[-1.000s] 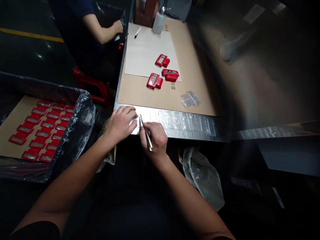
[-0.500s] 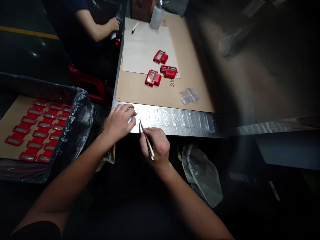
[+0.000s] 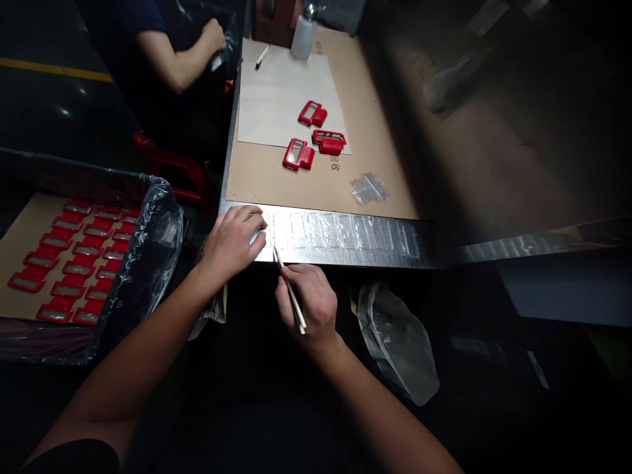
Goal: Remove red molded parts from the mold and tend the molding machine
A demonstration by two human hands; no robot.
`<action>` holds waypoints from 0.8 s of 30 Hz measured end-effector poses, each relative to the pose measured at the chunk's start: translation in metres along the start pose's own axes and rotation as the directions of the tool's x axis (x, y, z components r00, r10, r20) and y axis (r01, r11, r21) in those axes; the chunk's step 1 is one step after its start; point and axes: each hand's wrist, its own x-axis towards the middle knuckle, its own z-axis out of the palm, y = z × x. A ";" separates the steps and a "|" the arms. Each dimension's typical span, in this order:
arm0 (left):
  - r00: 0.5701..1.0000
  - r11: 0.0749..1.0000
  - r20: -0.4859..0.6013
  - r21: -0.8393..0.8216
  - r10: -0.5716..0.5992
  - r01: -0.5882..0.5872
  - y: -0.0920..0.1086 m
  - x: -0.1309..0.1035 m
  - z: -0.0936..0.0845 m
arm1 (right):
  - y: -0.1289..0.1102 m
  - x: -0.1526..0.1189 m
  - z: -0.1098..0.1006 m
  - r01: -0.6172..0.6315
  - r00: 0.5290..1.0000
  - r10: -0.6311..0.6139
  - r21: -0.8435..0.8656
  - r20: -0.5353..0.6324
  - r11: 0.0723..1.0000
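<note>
My left hand (image 3: 233, 238) rests on the left end of a shiny metal strip (image 3: 261, 257) along the table's front edge. Its fingers are spread, with the fingertips touching or close to a clear rectangular piece (image 3: 255, 235) partly hidden beneath them. In my right hand (image 3: 312, 299) is a slim pair of tweezers (image 3: 292, 294) with pale handles and dark tips, closed between thumb and fingers. The tips point at the strip, just right of my left hand. A row of clear rectangular pieces (image 3: 348, 232) lies along the strip to the right.
Red plastic frames (image 3: 299, 153) with clear windows lie on cardboard (image 3: 257, 178) and white paper (image 3: 266, 99). Nearby are small clear bags (image 3: 368, 188) and a bottle (image 3: 303, 38). A plastic-lined box (image 3: 162, 197) of red frames stands left. Another person's arm (image 3: 182, 66) is behind.
My right hand and the tweezers have moved slightly back toward me, with the tips now lower on the strip. My left hand stays in place. The other person's hand has risen.
</note>
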 end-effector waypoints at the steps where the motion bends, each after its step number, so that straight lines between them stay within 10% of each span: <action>1: 1.000 1.000 0.001 0.002 -0.003 0.003 0.000 0.000 0.000 | -0.001 -0.001 -0.001 0.003 1.000 -0.003 0.004 -0.002 1.000; 13: 0.999 0.999 -0.015 0.010 0.031 -0.030 -0.007 -0.003 0.000 | 0.018 -0.003 -0.029 -0.088 0.970 0.106 0.091 -0.219 0.992; 21: 1.000 0.999 0.006 0.017 0.027 -0.027 -0.016 -0.005 0.003 | 0.135 0.016 -0.084 -0.442 0.756 0.476 0.186 -0.449 0.877; 24: 1.000 0.999 0.019 0.038 0.015 -0.016 -0.020 -0.005 0.004 | 0.191 0.010 -0.118 -0.462 0.789 0.423 0.024 -0.445 0.887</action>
